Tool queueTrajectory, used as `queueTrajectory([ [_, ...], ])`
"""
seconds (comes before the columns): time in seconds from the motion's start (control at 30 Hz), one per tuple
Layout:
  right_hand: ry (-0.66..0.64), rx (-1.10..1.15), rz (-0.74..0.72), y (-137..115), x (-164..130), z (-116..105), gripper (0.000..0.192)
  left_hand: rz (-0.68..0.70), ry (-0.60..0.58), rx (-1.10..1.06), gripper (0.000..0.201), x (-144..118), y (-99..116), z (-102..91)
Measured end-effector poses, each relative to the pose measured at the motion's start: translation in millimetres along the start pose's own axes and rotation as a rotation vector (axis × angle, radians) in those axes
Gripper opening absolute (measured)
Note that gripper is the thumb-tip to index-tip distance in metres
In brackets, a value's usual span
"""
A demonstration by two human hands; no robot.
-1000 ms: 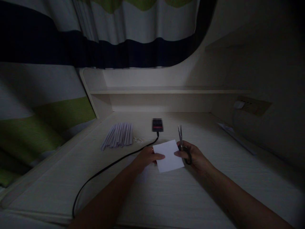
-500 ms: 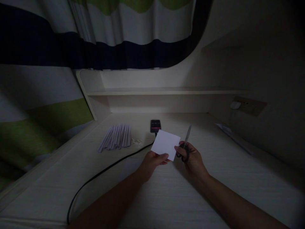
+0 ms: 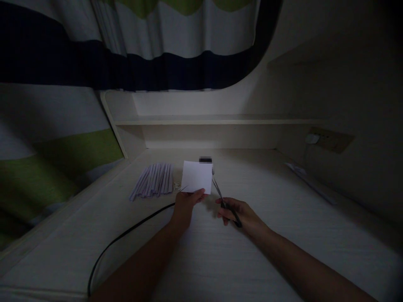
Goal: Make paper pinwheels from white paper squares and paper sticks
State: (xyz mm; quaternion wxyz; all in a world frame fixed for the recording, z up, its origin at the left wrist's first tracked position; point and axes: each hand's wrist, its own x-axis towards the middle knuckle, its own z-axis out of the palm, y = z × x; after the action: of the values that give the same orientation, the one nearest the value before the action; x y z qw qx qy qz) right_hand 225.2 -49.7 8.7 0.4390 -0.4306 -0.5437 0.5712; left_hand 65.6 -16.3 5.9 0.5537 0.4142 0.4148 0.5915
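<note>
My left hand [image 3: 188,202] pinches the lower edge of a white square of paper [image 3: 197,176], holding it up above the desk. My right hand [image 3: 234,214] is closed round the dark handles of a pair of scissors [image 3: 218,190]. The blades point up and to the left, with their tips near the paper's right edge; whether they touch it I cannot tell. Left of the paper lies a row of rolled paper tubes [image 3: 154,179]. A few small pale pieces [image 3: 177,186] sit between the tubes and the paper, partly hidden by it.
A black cable [image 3: 132,227] curves across the white desk [image 3: 252,268] on the left. Behind the paper, a small dark device [image 3: 205,160] is mostly covered. A folded paper strip [image 3: 310,182] lies at the right. A shelf [image 3: 208,121] and a curtain [image 3: 151,71] stand behind.
The paper has moved left and turned squarer to me, covering more of the device. My right hand has moved left and nearer me, and the scissors now tilt toward the paper.
</note>
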Motion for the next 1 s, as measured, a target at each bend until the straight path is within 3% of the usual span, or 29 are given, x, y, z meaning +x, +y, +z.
queueTrajectory([
  [0.27, -0.192, -0.046, 0.022, 9.6, 0.4, -0.7, 0.035, 0.028, 0.038, 0.108, 0.025, -2.9, 7.2, 0.3],
  [1.0, -0.187, -0.186, 0.044, 9.8, 1.7, 0.2, 0.042, -0.005, 0.059, 0.177, 0.021, -7.0, 9.5, 5.1],
])
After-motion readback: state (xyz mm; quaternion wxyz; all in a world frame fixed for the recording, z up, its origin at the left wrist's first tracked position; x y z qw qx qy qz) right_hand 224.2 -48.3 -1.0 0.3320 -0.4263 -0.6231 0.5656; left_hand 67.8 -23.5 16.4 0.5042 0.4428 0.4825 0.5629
